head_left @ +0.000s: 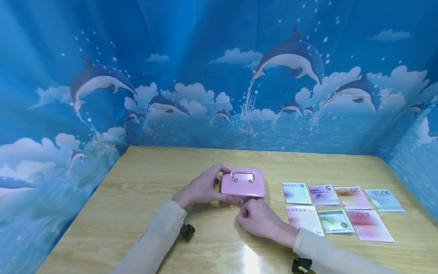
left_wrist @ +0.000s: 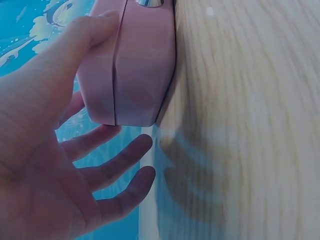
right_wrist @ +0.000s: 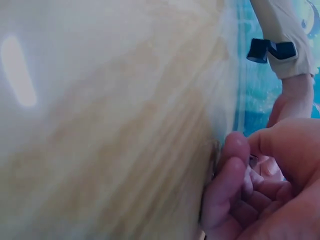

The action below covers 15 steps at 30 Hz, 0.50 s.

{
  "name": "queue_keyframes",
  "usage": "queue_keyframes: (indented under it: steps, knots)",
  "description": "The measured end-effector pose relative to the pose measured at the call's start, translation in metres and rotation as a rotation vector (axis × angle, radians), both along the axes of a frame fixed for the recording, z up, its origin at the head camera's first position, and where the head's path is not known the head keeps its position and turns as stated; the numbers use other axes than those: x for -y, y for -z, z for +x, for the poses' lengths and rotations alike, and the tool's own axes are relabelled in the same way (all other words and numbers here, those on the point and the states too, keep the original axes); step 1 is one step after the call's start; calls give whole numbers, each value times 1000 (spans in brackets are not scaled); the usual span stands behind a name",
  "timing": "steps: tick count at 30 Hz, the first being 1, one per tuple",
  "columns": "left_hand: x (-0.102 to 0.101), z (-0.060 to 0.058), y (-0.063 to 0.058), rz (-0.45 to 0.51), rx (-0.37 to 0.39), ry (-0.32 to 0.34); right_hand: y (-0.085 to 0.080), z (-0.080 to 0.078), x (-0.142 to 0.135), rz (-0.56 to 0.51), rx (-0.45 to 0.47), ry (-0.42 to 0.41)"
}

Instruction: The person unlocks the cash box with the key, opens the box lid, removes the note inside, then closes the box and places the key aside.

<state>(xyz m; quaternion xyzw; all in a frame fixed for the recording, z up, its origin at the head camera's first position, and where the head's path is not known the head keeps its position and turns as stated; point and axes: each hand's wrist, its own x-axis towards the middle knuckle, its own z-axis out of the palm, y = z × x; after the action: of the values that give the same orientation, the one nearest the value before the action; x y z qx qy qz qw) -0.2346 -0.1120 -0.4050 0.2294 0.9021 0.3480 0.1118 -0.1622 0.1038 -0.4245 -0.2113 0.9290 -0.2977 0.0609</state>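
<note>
A small pink cash box [head_left: 243,185] with a folding metal handle [head_left: 243,177] on its lid stands on the table, its lid down. My left hand [head_left: 202,187] grips its left end. In the left wrist view the thumb of that hand [left_wrist: 45,120] presses the box's front near the lid seam, and the other fingers spread round the end. At the box's front is a shiny metal lock [head_left: 242,203]. My right hand [head_left: 258,219] is right at this lock, fingers curled, thumb and forefinger pinching a small key mostly hidden by them.
Several banknotes lie in two rows to the right, among them a green note [head_left: 336,221], a red 100 note [head_left: 370,225] and a 50 note [head_left: 384,200]. A blue dolphin-print curtain [head_left: 195,129] surrounds the wooden table [head_left: 154,171] at the back and sides.
</note>
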Motion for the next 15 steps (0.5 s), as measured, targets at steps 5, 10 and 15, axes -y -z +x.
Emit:
queue_keyframes:
  steps: [5, 10, 15]
  knots:
    - [1, 0, 1, 12, 5, 1, -5, 0, -10, -36, 77, -20]
    - [1, 1, 0, 15, 9, 6, -8, 5, -21, -140, 259, -71]
    - [1, 3, -1, 15, 20, -2, -9, 9, -27, -228, 411, -93]
